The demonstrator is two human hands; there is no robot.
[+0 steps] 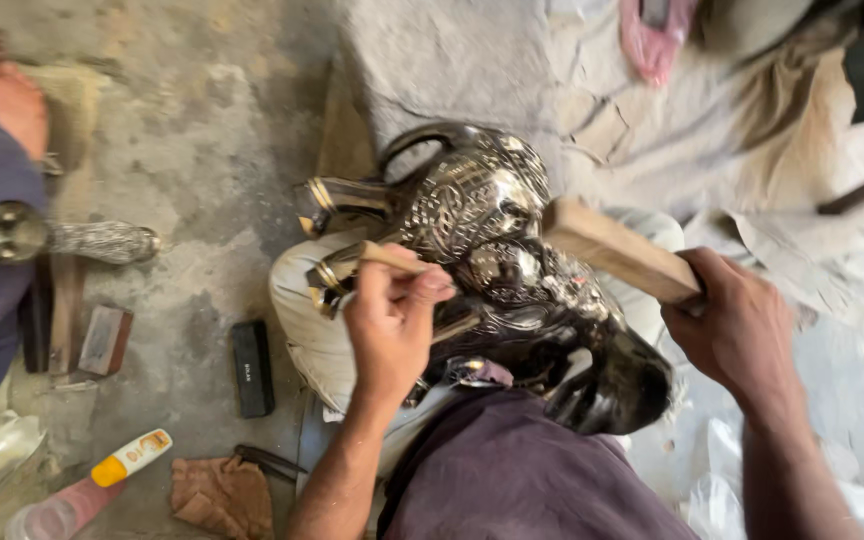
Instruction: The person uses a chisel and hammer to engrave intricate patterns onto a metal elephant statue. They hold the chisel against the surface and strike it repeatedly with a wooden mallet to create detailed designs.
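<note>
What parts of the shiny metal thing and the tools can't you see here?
Head view only:
- Tool tip: hidden under the left hand.
- Metal vessel underside: hidden by the lap and cloth.
- Wooden block end: covered by the right hand.
- Neighbour's metal piece: pattern too blurred.

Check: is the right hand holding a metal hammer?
No, the right hand grips a plain wooden block held over the engraved vessel.

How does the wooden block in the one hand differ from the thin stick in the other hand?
The wooden block, gripped by the right hand, is thick, squared and pale; the thin stick, pinched in the left hand, is slender and far smaller. The block's free end rests against the ornate metal vessel; the stick's tip points at the vessel's left side. Both look wooden and are held at the vessel.
</note>
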